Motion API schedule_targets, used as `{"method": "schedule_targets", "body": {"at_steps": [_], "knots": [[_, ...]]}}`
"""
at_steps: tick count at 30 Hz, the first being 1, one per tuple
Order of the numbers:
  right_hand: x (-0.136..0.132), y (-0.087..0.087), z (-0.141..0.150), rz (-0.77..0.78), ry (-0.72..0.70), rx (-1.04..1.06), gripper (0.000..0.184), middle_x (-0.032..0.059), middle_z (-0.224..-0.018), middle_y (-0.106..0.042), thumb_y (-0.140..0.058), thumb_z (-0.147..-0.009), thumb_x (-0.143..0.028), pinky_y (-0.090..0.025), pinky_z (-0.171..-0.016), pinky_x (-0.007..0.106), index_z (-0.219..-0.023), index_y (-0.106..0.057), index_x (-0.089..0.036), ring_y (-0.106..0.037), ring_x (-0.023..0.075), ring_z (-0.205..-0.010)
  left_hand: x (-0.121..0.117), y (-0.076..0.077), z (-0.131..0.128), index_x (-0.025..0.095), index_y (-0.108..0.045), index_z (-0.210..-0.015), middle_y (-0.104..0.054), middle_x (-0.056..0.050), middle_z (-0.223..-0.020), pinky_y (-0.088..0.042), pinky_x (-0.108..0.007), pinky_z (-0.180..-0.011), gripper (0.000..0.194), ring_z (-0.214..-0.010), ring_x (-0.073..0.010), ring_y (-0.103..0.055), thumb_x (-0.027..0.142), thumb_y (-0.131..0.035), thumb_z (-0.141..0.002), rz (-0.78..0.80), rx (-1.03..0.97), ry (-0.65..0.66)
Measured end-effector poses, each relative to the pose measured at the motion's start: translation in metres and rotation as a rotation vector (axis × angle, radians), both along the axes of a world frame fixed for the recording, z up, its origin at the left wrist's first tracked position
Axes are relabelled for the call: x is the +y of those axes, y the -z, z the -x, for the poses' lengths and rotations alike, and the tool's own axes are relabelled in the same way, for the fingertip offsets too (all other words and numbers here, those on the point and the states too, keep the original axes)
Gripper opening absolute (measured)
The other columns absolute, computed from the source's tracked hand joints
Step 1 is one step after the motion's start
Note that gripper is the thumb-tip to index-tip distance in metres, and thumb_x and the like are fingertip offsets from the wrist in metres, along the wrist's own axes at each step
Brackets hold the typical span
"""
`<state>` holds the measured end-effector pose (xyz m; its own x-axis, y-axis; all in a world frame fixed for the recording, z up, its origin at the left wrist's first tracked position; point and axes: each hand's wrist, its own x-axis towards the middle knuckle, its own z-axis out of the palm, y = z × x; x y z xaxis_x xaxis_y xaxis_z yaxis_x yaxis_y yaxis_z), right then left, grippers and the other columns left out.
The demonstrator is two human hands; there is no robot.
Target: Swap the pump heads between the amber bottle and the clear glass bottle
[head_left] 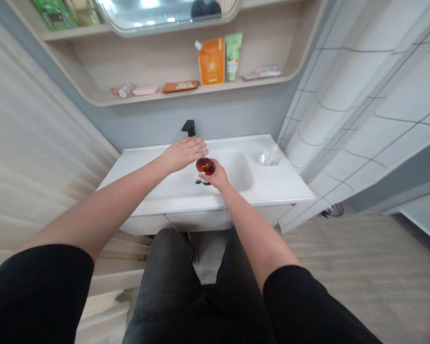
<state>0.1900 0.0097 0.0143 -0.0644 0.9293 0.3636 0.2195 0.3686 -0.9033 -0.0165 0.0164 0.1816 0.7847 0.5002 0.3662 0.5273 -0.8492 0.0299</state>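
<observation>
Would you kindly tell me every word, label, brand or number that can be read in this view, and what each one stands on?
No text can be read anywhere.
Tall orange plastic pouch on the shelf: printed, too small to read.
Slim green squeeze tube: printed, too small to read.
Flat orange packet: printed, too blurred to read.
Round amber bottle in the right hand: no readable text shows.

There's the glossy amber bottle (pixel 205 166), now a white basin (pixel 283 184), black faucet (pixel 189 128), bright orange pouch (pixel 211 62), pale green tube (pixel 233 56), white wall tiles (pixel 376 95) gridded in dark lines
</observation>
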Motion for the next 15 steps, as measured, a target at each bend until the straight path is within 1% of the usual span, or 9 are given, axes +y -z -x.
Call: {"method": "schedule_targets", "body": {"at_steps": [5, 7, 9, 10, 12, 14, 15], "knots": [[0.003, 0.005, 0.001, -0.004, -0.010, 0.011, 0.086, 0.0087, -0.135, -0.081, -0.100, -0.068, -0.043, -0.062, -0.116, 0.054, -0.143, -0.062, -0.025, -0.079, 0.0319, -0.121, 0.002, -0.002, 0.003, 0.026, -0.078, -0.135, -0.074, -0.012, -0.151, -0.038, -0.058, -0.135, 0.036, -0.159, -0.0301, -0.056, 0.018, -0.057, -0.107, 0.031, 0.033, 0.030], [0.004, 0.007, 0.001, -0.005, -0.020, 0.019, 0.086, 0.0084, -0.134, -0.081, -0.100, -0.068, -0.044, -0.063, -0.115, 0.053, -0.143, -0.062, -0.025, -0.079, 0.0309, -0.118, 0.003, 0.001, 0.008, 0.027, -0.077, -0.137, -0.074, -0.012, -0.153, -0.037, -0.058, -0.136, 0.037, -0.160, -0.0301, -0.055, 0.018, -0.058, -0.107, 0.034, 0.032, 0.039], [0.005, 0.009, 0.001, -0.012, -0.027, 0.024, 0.086, 0.0080, -0.133, -0.080, -0.099, -0.068, -0.045, -0.063, -0.114, 0.052, -0.143, -0.061, -0.025, -0.079, 0.0305, -0.117, 0.002, 0.008, 0.014, 0.027, -0.077, -0.139, -0.073, -0.012, -0.155, -0.038, -0.058, -0.135, 0.040, -0.160, -0.0311, -0.055, 0.017, -0.059, -0.105, 0.020, 0.012, 0.005], [0.005, 0.010, 0.001, -0.016, -0.029, 0.026, 0.086, 0.0078, -0.132, -0.081, -0.099, -0.068, -0.046, -0.063, -0.114, 0.052, -0.142, -0.061, -0.025, -0.080, 0.0305, -0.116, 0.000, 0.014, 0.017, 0.028, -0.076, -0.141, -0.072, -0.013, -0.155, -0.039, -0.058, -0.135, 0.041, -0.160, -0.0320, -0.055, 0.016, -0.061, -0.104, 0.005, -0.013, -0.036], [0.006, 0.012, 0.001, -0.011, -0.038, 0.028, 0.086, 0.0076, -0.131, -0.081, -0.099, -0.068, -0.047, -0.063, -0.113, 0.051, -0.141, -0.061, -0.026, -0.080, 0.0304, -0.114, -0.005, 0.030, 0.021, 0.027, -0.075, -0.143, -0.070, -0.014, -0.157, -0.039, -0.059, -0.134, 0.045, -0.159, -0.0349, -0.054, 0.016, -0.066, -0.100, -0.034, -0.102, -0.165], [0.008, 0.014, 0.001, 0.009, -0.047, 0.030, 0.087, 0.0075, -0.130, -0.081, -0.099, -0.067, -0.047, -0.064, -0.111, 0.051, -0.142, -0.060, -0.026, -0.080, 0.0300, -0.113, -0.011, 0.053, 0.024, 0.025, -0.072, -0.145, -0.069, -0.016, -0.156, -0.039, -0.060, -0.134, 0.052, -0.156, -0.0379, -0.055, 0.018, -0.075, -0.093, -0.048, -0.263, -0.332], [0.009, 0.015, 0.001, 0.019, -0.051, 0.030, 0.088, 0.0074, -0.130, -0.081, -0.099, -0.066, -0.046, -0.064, -0.111, 0.051, -0.142, -0.059, -0.026, -0.080, 0.0298, -0.112, -0.014, 0.066, 0.024, 0.024, -0.071, -0.144, -0.069, -0.016, -0.154, -0.040, -0.059, -0.133, 0.057, -0.153, -0.0388, -0.057, 0.020, -0.080, -0.088, -0.030, -0.372, -0.419]]}}
